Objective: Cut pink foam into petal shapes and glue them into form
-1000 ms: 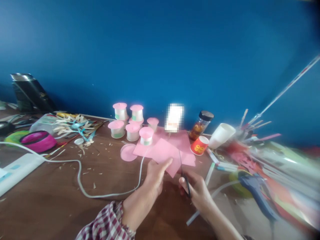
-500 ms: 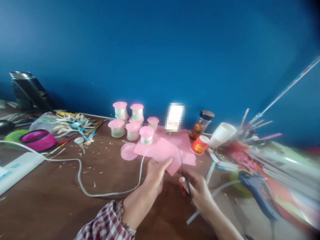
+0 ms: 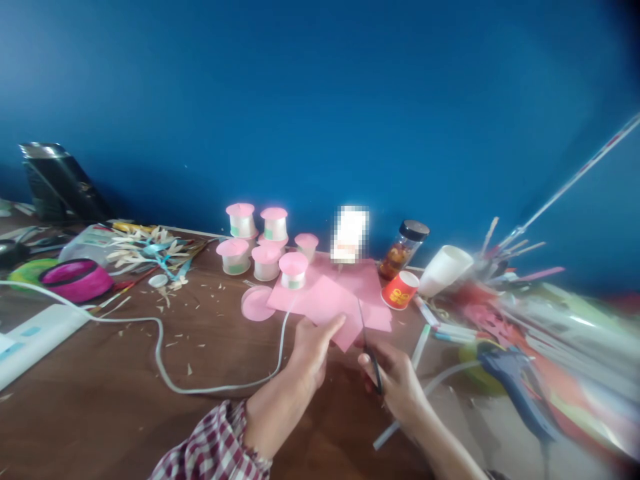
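My left hand (image 3: 313,347) pinches a piece of pink paper (image 3: 333,310) by its near edge, thumb on top. In my right hand (image 3: 393,373) is a pair of scissors (image 3: 373,363), its dark handle around my fingers. The blades point away from me and lie along the right side of the held paper. Under and behind it rests a larger pink sheet (image 3: 373,287). Left of the paper is a pink paper disc (image 3: 257,303). Several white paper cups topped with pink discs (image 3: 293,270) stand behind, some stacked.
A red paper cup (image 3: 400,290), a white cup (image 3: 445,270) and a dark-lidded jar (image 3: 404,248) stand at the right. A glue gun (image 3: 517,380) lies farther right. A white cable (image 3: 215,387) crosses the table near a power strip (image 3: 43,343). A pink tape-like ring (image 3: 77,279) sits left.
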The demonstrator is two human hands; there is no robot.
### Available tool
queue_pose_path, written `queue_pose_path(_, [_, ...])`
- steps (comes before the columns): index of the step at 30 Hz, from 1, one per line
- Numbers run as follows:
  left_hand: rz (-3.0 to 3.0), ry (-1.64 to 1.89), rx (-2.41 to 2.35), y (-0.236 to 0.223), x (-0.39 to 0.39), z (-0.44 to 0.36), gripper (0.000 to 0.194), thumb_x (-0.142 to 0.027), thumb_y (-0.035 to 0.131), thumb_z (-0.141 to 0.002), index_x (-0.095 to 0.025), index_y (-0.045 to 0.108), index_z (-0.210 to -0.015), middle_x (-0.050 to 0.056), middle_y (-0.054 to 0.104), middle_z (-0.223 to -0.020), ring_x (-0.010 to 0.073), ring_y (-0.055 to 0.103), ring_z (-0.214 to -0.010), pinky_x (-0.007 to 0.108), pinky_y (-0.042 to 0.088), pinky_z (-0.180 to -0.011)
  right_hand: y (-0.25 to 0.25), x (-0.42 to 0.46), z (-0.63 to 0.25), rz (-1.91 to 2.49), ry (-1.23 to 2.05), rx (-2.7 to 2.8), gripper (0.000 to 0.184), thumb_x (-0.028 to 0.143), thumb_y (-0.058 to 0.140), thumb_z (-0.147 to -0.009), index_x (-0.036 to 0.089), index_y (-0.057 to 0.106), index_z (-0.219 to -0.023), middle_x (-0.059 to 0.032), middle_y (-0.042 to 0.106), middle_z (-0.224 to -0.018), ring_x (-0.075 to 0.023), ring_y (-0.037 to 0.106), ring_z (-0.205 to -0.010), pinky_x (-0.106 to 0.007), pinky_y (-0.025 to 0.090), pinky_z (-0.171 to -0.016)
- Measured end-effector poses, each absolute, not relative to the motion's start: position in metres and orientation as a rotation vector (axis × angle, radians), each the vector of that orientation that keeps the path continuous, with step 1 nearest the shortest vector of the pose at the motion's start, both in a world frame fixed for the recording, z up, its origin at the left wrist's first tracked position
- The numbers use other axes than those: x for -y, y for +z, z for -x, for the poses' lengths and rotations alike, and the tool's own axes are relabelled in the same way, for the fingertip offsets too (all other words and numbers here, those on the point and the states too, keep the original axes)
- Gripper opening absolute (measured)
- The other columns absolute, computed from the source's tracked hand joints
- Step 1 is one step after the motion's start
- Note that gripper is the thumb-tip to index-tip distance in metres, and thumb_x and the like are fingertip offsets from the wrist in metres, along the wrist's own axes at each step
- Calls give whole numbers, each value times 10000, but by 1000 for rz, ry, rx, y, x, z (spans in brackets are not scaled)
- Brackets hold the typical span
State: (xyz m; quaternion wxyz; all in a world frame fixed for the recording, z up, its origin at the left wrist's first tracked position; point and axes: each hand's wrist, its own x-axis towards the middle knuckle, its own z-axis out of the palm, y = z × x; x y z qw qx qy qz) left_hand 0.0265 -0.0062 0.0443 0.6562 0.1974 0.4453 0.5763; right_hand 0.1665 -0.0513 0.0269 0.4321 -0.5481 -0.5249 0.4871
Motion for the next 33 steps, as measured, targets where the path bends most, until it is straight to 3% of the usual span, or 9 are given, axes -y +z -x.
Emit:
queue_pose_path(7, [-495,1315,-1007,43,7,-28,322,-243,806,-580,-74,692,-830,111,712,-783,208,650,-709,290,491,-627,25,51,-168,1387,1209,1329,502,570,637,-755,117,635,-970,28,506,-511,-99,459,-404,-199,347,-359])
queue_pose_path(21, [-550,1253,-992,39,5,-27,386,-280,822,-552,-58,713,-848,168,724,-853,272,674,-793,355,509,-720,28,48,-173,1320,1163,1438,422,514,614,-808,124,632,-968,28,518,-555,-102,469,-447,-219,372,-435])
queue_pose_path(33, [-562,1239,-1008,40,5,-26,365,-268,822,-545,-67,717,-831,152,727,-818,262,677,-757,347,508,-701,31,49,-173,1327,1175,1438,436,537,609,-799,123,623,-933,34,489,-529,-98,436,-430,-217,347,-420])
